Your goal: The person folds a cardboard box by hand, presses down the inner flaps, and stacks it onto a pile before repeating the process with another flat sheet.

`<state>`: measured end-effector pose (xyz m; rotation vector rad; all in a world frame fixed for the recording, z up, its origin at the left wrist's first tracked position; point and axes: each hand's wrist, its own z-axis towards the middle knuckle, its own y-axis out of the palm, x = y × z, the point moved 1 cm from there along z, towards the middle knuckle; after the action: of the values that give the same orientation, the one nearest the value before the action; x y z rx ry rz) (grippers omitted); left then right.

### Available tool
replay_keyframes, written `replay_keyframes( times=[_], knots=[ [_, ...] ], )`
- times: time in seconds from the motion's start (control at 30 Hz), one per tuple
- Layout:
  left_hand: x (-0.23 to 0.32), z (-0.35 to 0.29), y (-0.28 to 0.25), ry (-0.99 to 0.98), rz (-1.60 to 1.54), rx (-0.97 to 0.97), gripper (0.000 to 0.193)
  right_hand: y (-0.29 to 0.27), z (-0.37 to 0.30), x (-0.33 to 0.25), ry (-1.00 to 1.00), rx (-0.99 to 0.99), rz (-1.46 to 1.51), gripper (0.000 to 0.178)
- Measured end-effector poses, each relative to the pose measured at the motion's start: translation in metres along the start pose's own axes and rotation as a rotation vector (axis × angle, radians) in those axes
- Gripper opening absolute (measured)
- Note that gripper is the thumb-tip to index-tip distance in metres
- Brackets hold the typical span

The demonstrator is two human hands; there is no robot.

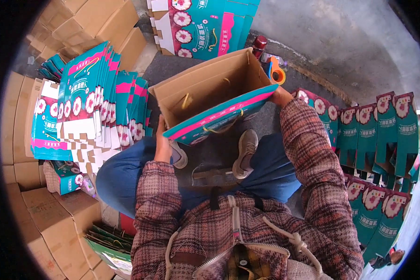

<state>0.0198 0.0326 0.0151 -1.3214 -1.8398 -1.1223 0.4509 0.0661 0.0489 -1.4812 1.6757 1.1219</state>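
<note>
Above the dark floor [212,151], an open teal cardboard box [207,95] is tilted toward the wearer, both hands clamped on it and well apart: the left hand [162,145] at one end, the right hand [280,96] at the other. Yellow cord [186,101] shows against its brown inside. Pale lettering [221,115] runs along its pink band [253,103]. At lower left, a green carton [108,252] holds upright flat pieces [106,237].

A mottled, unevenly lit grey wall [322,32] rises behind dark grey flooring [165,68].
</note>
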Motion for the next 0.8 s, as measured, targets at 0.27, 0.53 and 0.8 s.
replay_keyframes(
  times=[0.27, 0.53, 0.8],
  knots=[
    [0.009, -0.001, 0.021, 0.565, 0.734, 0.066, 0.033, -0.004, 0.0, -0.03, -0.006, 0.119, -0.759, 0.033],
    [0.022, -0.029, 0.047, 0.611, 0.965, -0.109, 0.044, 0.085, -0.025, -0.043, -0.677, -0.016, -1.464, 0.034],
    [0.014, -0.025, 0.042, 0.55, 0.902, -0.125, 0.037, 0.062, -0.001, -0.038, -0.06, 0.042, -1.613, 0.077]
  ],
)
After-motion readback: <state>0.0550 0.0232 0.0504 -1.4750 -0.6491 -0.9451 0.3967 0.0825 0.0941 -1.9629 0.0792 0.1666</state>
